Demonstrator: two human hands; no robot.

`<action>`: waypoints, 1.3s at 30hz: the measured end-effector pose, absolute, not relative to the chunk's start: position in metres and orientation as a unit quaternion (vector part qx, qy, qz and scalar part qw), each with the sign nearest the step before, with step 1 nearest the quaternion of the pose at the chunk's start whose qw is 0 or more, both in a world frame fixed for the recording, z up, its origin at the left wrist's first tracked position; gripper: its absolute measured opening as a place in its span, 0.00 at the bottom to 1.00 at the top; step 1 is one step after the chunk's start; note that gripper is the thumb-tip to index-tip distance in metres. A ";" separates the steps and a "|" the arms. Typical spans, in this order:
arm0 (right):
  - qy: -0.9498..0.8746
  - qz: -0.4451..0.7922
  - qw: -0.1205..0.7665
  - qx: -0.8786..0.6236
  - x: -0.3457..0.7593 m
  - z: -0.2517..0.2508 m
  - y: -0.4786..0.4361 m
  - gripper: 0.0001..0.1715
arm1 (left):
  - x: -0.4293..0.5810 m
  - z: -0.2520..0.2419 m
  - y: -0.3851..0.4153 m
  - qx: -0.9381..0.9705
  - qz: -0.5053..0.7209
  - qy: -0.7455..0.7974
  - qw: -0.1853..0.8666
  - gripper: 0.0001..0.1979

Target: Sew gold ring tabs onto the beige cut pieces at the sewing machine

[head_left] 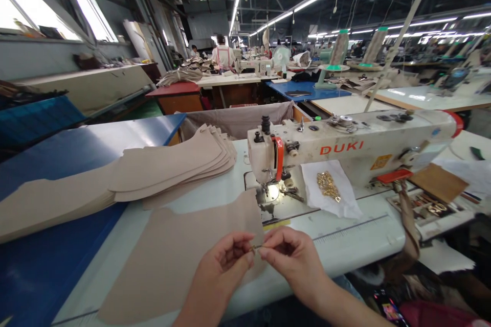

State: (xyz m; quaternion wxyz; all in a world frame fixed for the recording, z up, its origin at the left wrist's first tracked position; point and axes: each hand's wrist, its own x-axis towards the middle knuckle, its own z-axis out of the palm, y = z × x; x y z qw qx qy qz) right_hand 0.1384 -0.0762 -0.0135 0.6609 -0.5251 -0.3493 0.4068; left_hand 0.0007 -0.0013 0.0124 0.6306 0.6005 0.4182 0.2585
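Observation:
My left hand (224, 268) and my right hand (294, 260) meet above the front of the sewing table. Between their thumbs and fingertips they pinch a small metal piece (256, 247), gold-coloured in part; its exact shape is too small to make out. Beneath my hands a cut beige panel (180, 250) lies flat, its upper right corner beside the needle area of the white sewing machine (345, 148). A heap of small gold metal fittings (328, 186) rests on a white sheet (347, 199) against the machine's body.
Stacked beige panels (172, 166) spread from the table's left side onto a blue table (34, 271). A parts tray (433, 209) with a brown board (439, 182) stands to the right. Farther off are thread cones (339, 51) and a person (223, 55) at another workstation.

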 end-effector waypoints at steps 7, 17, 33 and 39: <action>-0.390 0.394 0.633 -0.540 0.142 -0.008 -0.076 0.08 | 0.005 0.020 -0.001 0.611 0.202 0.429 0.634 0.13; -0.352 0.469 0.626 -0.514 0.146 -0.009 -0.080 0.11 | 0.000 0.012 -0.008 0.714 0.232 0.419 0.511 0.09; -0.581 0.270 0.474 -0.604 0.157 0.006 -0.082 0.06 | -0.004 0.009 -0.006 0.801 0.245 0.373 0.399 0.08; -0.546 0.289 0.496 -0.610 0.154 -0.008 -0.076 0.07 | -0.006 0.013 0.015 0.836 0.188 0.328 0.398 0.12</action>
